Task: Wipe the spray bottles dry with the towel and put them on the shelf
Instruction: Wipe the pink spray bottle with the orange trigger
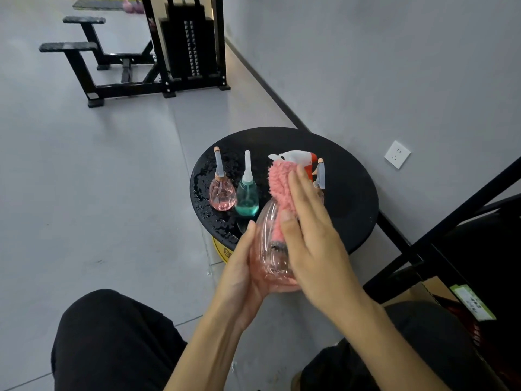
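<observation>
A person's black-clad knees fill the near edge. Above them, two bare hands hold a large clear pink spray bottle in the air, just in front of a round black counter. The left hand cups the bottle's base, its grip curled around the underside. The right hand lies flat on the bottle's side, fingers pressed together, holding a fluffy pink towel against it. The bottle's white and red trigger head points away from the person.

Behind the hands, two small bottles stand upright on the counter, side by side: a pink bottle on the left, a teal bottle on the right. Water droplets dot the counter's left side. A black shelf frame stands at right. Farther off, a black gym machine stands against a grey wall on a grey floor.
</observation>
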Demonstrator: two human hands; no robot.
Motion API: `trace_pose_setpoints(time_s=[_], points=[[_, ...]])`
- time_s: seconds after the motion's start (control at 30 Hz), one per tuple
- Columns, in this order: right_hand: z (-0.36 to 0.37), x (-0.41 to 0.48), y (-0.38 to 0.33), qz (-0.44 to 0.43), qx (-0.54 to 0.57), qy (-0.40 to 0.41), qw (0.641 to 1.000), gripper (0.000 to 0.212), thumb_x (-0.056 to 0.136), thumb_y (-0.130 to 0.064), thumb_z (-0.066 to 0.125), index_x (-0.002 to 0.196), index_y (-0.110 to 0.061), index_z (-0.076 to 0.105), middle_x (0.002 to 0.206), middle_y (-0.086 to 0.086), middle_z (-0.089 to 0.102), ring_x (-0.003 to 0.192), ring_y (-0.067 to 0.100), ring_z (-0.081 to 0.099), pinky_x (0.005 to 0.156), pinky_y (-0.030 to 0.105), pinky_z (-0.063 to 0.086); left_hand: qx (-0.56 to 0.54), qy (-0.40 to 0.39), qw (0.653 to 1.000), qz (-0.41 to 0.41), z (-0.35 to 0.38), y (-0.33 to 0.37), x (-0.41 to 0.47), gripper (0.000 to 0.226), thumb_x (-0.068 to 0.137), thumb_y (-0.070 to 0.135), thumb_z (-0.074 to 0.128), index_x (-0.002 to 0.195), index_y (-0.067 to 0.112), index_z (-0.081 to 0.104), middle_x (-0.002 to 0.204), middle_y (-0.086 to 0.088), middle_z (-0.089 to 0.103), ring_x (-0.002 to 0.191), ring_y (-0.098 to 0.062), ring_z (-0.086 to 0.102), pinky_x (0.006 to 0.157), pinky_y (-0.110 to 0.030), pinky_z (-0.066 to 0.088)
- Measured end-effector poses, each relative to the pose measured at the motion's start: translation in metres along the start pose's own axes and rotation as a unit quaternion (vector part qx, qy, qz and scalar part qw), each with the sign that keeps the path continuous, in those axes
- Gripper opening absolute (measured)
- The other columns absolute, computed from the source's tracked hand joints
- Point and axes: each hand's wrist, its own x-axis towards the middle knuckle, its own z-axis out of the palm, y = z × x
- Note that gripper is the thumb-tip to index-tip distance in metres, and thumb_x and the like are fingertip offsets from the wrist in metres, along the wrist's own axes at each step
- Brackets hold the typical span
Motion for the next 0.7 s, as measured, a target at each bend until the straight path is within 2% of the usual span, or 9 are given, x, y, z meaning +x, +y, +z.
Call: trace_pose_setpoints(time_s=[0.13,0.2,0.23,0.27,0.33,0.43,0.5,0.57,0.7], points=[[0.016,-0.033,-0.008,-0.058,-0.098,0.002,0.994,0.059,0.099,-0.032,0.027,0.155,-0.021,0.010,0.163,-0.013,0.004,0.149,0.008,-0.003,0.121,0.033,0.010,-0.023,0.030,0.999,0.030,-0.004,0.000,0.002,0.043,0.099,0.040,0.036,0.106,0.014,0.069,0.093,-0.008,0.075,0.080,-0.013,0.072,0.061,-0.025,0.057],[0.019,-0.040,-0.009,-0.061,-0.124,0.003,0.990,0.060,0.099,-0.032,0.027,0.155,-0.023,0.008,0.163,-0.013,0.002,0.150,0.010,-0.005,0.119,0.040,0.013,-0.033,0.016,0.999,0.028,-0.003,-0.001,0.001,0.045,0.100,0.035,0.035,0.087,0.013,0.071,0.066,-0.005,0.072,0.057,-0.005,0.067,0.051,-0.015,0.052],[0.019,-0.038,-0.009,-0.061,-0.129,0.003,0.990,0.059,0.099,-0.033,0.026,0.155,-0.023,0.008,0.163,-0.013,0.003,0.150,0.010,-0.004,0.119,0.040,0.013,-0.035,0.007,0.999,0.027,-0.003,-0.002,0.001,0.048,0.101,0.034,0.034,0.077,0.015,0.071,0.057,-0.002,0.067,0.048,-0.003,0.063,0.046,-0.012,0.048],[0.017,-0.033,-0.008,-0.060,-0.127,0.002,0.990,0.058,0.099,-0.034,0.024,0.155,-0.023,0.009,0.163,-0.013,0.004,0.150,0.009,-0.004,0.120,0.038,0.011,-0.032,0.001,0.999,0.026,-0.003,-0.004,0.001,0.050,0.101,0.034,0.034,0.075,0.017,0.073,0.060,-0.001,0.068,0.050,-0.003,0.064,0.047,-0.013,0.049],[0.011,-0.018,-0.007,-0.047,-0.102,-0.001,0.994,0.057,0.100,-0.036,0.022,0.154,-0.023,0.011,0.162,-0.013,0.006,0.149,0.005,-0.005,0.121,0.028,0.005,0.001,0.011,1.000,0.019,-0.002,-0.006,0.002,0.047,0.100,0.042,0.034,0.089,0.024,0.076,0.084,-0.003,0.074,0.070,-0.010,0.069,0.058,-0.025,0.055],[0.000,0.002,-0.006,0.002,-0.061,-0.015,0.998,0.059,0.099,-0.039,0.021,0.155,-0.025,0.008,0.162,-0.017,0.001,0.145,-0.007,-0.010,0.116,0.012,-0.004,0.020,0.026,0.999,-0.003,0.000,-0.006,0.002,0.051,0.098,0.049,0.032,0.089,0.029,0.078,0.086,-0.003,0.075,0.070,-0.017,0.071,0.058,-0.036,0.058],[-0.001,0.001,-0.009,0.003,-0.090,-0.032,0.995,0.061,0.098,-0.044,0.017,0.155,-0.027,0.002,0.161,-0.019,-0.006,0.143,-0.009,-0.014,0.117,0.018,-0.007,0.004,0.031,1.000,-0.004,0.001,-0.004,0.001,0.050,0.098,0.049,0.032,0.089,0.030,0.078,0.088,-0.003,0.076,0.072,-0.017,0.072,0.054,-0.036,0.057],[0.002,-0.012,-0.014,-0.023,-0.142,-0.038,0.989,0.063,0.097,-0.044,0.015,0.155,-0.024,0.000,0.162,-0.015,-0.008,0.146,-0.002,-0.013,0.120,0.027,-0.007,-0.026,0.036,0.999,0.013,0.002,-0.002,-0.001,0.050,0.097,0.050,0.034,0.089,0.028,0.079,0.093,-0.002,0.076,0.078,-0.014,0.073,0.057,-0.030,0.057],[0.015,-0.042,-0.018,-0.084,-0.199,-0.009,0.976,0.064,0.095,-0.031,0.032,0.153,-0.007,0.017,0.162,0.007,0.012,0.151,0.020,0.003,0.120,0.037,0.005,-0.072,0.035,0.996,0.033,0.004,0.001,-0.005,0.049,0.096,0.043,0.039,0.085,0.018,0.080,0.096,-0.008,0.075,0.083,-0.014,0.073,0.064,-0.023,0.057]])
